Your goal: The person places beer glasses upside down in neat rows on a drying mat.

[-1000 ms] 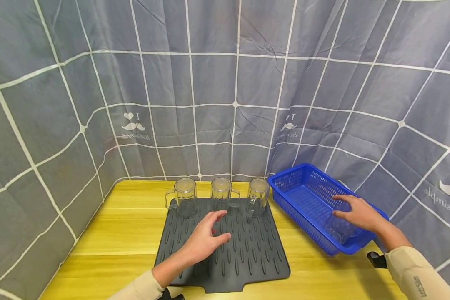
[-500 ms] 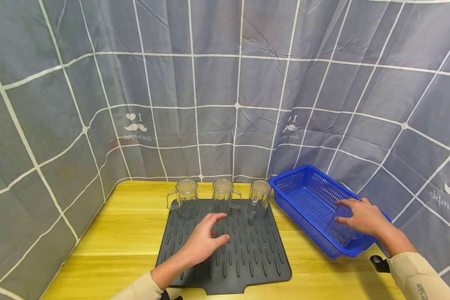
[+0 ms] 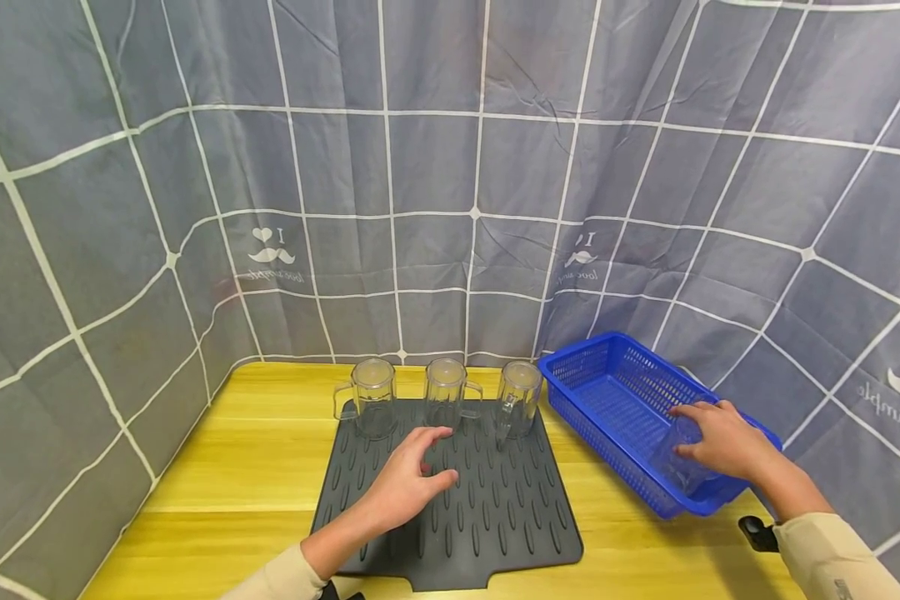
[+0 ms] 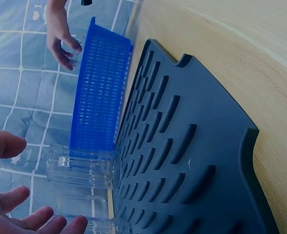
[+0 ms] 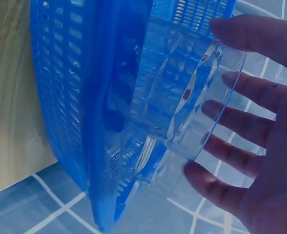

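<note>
A: Mug (image 3: 681, 462) number four is in your right hand (image 3: 723, 440): clear glass, tilted, low in the near end of the blue basket (image 3: 607, 392). Your fingers (image 5: 260, 92) curl round its rim and your thumb (image 5: 206, 180) sits on the other side, so the grip is closed on it.

B: What changed over the last second?

A: Little, but it counts. A second ago your right hand lay over the mug deep in the basket; now the fingers are wrapped round the glass and it sits a touch higher against the near wall. I read that as the grasp being made, with the mug not yet clear of the basket.

B: And your other hand?

A: Your left hand (image 3: 412, 479) hovers just above the dark ribbed mat (image 3: 495, 517), fingers loosely spread, holding nothing. It has barely shifted.

B: Count things for me.

A: Four clear mugs in all: one in your right grip, and three standing in a row along the far edge of the mat, well beyond your left grip: the left mug (image 3: 373, 398), the middle mug (image 3: 445, 393) and the right mug (image 3: 518, 398). One basket, just right of the mat. One mat, lying on the yellow worktop (image 3: 225, 467). I see nothing else in the basket.
</note>
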{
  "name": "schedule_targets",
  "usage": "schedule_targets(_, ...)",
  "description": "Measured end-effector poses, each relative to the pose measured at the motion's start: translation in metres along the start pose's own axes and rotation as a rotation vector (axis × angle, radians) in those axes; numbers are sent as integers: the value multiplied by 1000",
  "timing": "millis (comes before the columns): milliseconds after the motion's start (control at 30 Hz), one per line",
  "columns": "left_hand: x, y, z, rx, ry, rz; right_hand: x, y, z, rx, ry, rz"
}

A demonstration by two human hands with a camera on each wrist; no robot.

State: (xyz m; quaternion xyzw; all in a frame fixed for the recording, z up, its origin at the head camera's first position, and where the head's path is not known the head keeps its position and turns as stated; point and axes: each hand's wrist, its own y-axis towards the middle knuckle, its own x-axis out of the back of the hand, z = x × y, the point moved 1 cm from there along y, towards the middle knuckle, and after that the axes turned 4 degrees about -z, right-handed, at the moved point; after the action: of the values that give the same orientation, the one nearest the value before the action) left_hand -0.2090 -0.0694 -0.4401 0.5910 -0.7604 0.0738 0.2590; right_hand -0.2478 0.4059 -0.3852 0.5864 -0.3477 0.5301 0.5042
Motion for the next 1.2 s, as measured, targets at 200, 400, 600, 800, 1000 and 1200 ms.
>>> schedule_targets(200, -2, 0, 1, 0, 6, -2, 0, -1, 7, 33, -1, -23)
schedule_targets(400, -3, -1, 3, 18, 14, 6, -3, -2, 8, 33, 22, 5)
schedule_targets(600, -3, 2, 1, 5, 12, 3, -1, 0, 7, 45, 71, 5)
schedule_targets(800, -4, 2, 0, 16, 36, 6, -1, 0, 5, 45, 100, -13)
schedule_targets(1000, -6, 2, 2, 20, 41, 13, 0, 0, 3, 57, 132, -53)
schedule_targets(1200, -6, 2, 2, 8, 40, 17, 8, 4, 3, 45, 151, -84)
